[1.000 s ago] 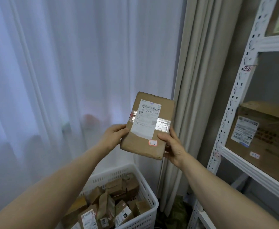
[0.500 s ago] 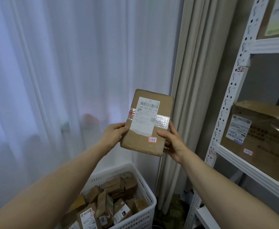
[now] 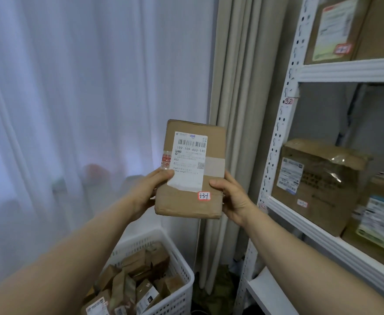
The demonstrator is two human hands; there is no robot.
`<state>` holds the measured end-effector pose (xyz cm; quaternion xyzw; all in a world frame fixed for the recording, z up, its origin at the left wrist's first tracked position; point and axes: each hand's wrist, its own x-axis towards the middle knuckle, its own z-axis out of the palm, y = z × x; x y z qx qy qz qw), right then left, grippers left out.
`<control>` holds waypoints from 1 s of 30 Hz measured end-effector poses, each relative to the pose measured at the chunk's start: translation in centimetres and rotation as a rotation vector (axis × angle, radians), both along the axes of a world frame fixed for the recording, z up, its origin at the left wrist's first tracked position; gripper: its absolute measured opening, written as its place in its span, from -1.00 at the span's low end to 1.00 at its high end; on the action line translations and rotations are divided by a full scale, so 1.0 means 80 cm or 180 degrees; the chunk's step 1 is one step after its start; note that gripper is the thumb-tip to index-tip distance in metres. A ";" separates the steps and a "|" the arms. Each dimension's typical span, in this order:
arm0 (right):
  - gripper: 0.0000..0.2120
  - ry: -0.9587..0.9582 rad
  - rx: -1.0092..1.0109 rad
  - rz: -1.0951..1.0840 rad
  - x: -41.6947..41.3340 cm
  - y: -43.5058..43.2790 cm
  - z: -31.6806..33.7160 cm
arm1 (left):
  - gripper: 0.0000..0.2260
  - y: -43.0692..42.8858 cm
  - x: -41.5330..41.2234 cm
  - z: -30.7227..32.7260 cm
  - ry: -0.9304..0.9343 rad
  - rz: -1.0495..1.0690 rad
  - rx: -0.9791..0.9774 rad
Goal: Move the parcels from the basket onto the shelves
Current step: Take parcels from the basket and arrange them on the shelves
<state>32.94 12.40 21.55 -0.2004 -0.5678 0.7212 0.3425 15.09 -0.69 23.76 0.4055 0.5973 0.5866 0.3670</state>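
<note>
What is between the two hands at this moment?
A brown parcel with a white label, held upright between the left hand and the right hand, seen in the head view.

Both forearms bare up to frame edge; left hand (image 3: 151, 192), right hand (image 3: 234, 199) bare too.

Parcel label (image 3: 190, 162): 159-159-A03-140; shelf post sticker (image 3: 288, 101): 32.

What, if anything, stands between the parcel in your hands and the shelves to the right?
Nothing visible: only open air separates the parcel from the shelves. On the middle level, though, a cardboard box fills the near end.
</note>
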 end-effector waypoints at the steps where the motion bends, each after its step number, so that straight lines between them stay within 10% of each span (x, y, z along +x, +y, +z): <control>1: -0.22 0.0026 -0.0022 -0.0069 0.009 -0.005 0.003 | -0.69 0.000 0.007 0.000 -0.0067 -0.0028 0.0042; 19: -0.35 -0.0225 -0.0172 -0.1733 0.176 -0.159 -0.002 | -0.68 -0.016 0.132 -0.036 -0.0364 -0.1378 -0.0274; 26: -0.78 -0.0477 -0.0554 -0.2139 0.220 -0.196 -0.043 | -0.76 -0.040 0.181 -0.065 -0.0300 -0.1430 -0.0567; 30: -0.40 -0.1085 -0.0597 -0.2429 0.254 -0.209 -0.073 | -0.80 -0.055 0.212 -0.082 -0.0101 -0.1501 -0.0741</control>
